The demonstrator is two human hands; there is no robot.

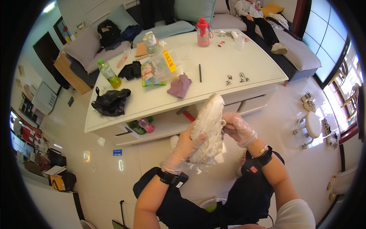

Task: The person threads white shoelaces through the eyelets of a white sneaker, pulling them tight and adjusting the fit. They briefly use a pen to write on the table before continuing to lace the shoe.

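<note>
A white lace-up sneaker is held up before me, toe pointing away toward the table. My left hand, in a clear disposable glove, grips its left side with the thumb across the upper. At the shoe's right edge, the bent fingers of my gloved right hand pinch close to a small lace loop. What exactly lies between those fingertips is hidden. Below the shoe, between my legs, a white bucket with something green inside is partly visible on the floor.
Beyond the shoe stands a white coffee table bearing a purple cloth, a black plastic bag, a green-capped bottle and a red bottle. A red-handled hammer lies on its lower shelf. A round stool is at right. Someone reclines on the sofa.
</note>
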